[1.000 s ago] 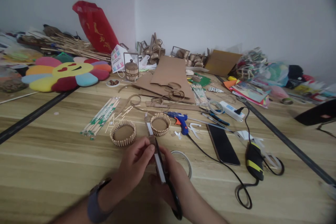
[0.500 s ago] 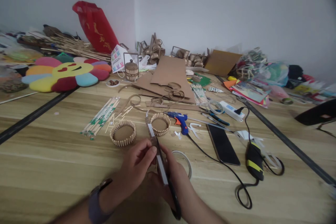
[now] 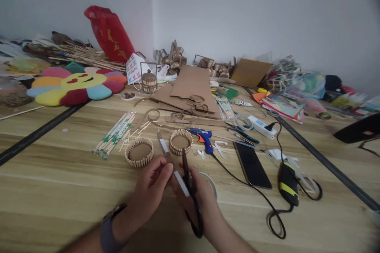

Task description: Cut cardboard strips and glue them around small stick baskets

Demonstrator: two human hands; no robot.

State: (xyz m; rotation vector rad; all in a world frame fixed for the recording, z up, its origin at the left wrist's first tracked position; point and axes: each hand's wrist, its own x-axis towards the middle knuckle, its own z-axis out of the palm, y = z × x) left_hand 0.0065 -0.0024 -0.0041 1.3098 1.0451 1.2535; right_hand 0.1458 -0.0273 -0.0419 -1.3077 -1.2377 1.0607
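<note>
Between thumb and fingers, my left hand (image 3: 151,185) pinches a narrow brown strip (image 3: 164,145) bearing white pieces that look like tape. The strip slants from near the two baskets down toward my right hand (image 3: 205,195). That hand grips black-handled scissors (image 3: 196,215), blades pointing up and away, alongside the strip's lower white piece. Just beyond my hands sit two round, shallow baskets of short wooden sticks on cardboard bases: a left basket (image 3: 151,157) and a right basket (image 3: 190,142). A roll of tape (image 3: 214,185) lies partly hidden behind my right hand.
A blue glue gun (image 3: 208,142), a phone (image 3: 253,166) and a black-yellow tool (image 3: 287,184) with its cord lie to the right. Packed sticks (image 3: 114,136) are at left. Cardboard sheets (image 3: 191,83), a lidded stick pot (image 3: 149,82) and a flower cushion (image 3: 75,85) stand farther back.
The scissors have moved right, away from the strip, and their blades point more upright. My left hand has shifted slightly left with the strip, whose far end has swung left.
</note>
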